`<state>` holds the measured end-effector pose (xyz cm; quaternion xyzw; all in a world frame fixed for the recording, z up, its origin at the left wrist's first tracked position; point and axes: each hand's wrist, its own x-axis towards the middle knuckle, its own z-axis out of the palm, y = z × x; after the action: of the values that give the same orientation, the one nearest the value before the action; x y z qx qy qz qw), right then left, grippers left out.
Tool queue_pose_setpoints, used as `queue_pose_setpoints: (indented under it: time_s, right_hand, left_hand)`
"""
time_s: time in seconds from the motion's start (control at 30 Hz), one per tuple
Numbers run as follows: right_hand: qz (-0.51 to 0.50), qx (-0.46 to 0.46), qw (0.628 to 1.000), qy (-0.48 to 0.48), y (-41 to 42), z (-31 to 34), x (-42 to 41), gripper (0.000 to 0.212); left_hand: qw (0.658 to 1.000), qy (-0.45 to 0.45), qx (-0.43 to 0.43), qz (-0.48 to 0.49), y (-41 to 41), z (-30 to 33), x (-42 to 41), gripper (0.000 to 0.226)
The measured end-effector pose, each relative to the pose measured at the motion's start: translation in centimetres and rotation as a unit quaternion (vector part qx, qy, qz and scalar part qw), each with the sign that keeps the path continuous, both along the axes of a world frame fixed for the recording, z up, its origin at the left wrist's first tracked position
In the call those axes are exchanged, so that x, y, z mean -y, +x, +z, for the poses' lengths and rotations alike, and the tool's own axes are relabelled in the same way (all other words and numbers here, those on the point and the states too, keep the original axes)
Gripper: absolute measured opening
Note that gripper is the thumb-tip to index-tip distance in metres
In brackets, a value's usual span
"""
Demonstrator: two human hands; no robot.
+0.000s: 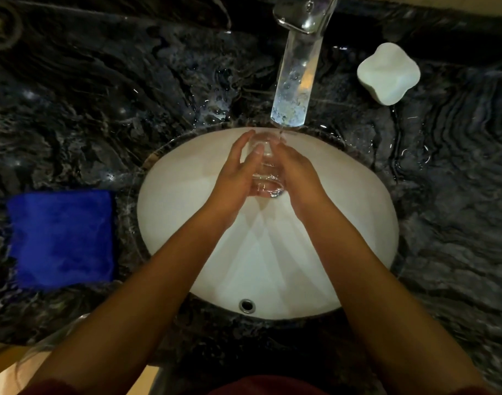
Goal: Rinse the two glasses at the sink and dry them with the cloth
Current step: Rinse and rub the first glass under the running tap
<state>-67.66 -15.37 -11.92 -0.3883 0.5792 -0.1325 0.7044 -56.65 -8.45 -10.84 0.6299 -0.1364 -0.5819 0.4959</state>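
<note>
A clear glass (266, 178) is held over the white sink basin (175, 201), its far end just under the tap spout (295, 81). A thin stream of water (281, 133) falls onto it. My left hand (235, 175) grips the glass from the left, thumb laid across its side. My right hand (298, 172) curls round it from the right. The blue cloth (61, 238) lies folded on the dark marble counter left of the basin. A faint clear curved rim (73, 323), possibly the other glass, shows by my left forearm at the counter's front edge.
A white four-lobed dish or soap holder (388, 72) sits on the counter right of the tap. Water drops and wet patches lie on the marble (215, 109) around the basin's far rim. The overflow hole (247, 305) is at the basin's near side.
</note>
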Motion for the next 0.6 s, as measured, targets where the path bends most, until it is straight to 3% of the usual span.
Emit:
queue_pose_setpoints:
  time_s: [0.17, 0.3, 0.43, 0.6]
  right_hand:
    - [0.019, -0.039, 0.999, 0.02, 1.3, 0.4, 1.3, 0.044]
    - [0.066, -0.039, 0.997, -0.032, 0.6, 1.0, 1.2, 0.048]
    - [0.06, 0.008, 0.995, -0.078, -1.0, 1.6, 0.0, 0.034]
    - [0.001, -0.028, 0.993, -0.116, -0.7, 1.8, -1.2, 0.034]
  left_hand:
    - [0.999, 0.028, -0.028, -0.014, -0.4, -0.1, 0.7, 0.052]
    - [0.998, 0.036, -0.055, 0.006, 0.0, 0.3, 1.1, 0.06]
    - [0.994, 0.027, -0.104, 0.036, 0.5, 0.8, 1.3, 0.041]
    - [0.998, 0.029, -0.061, 0.005, -0.1, 1.2, 1.0, 0.039]
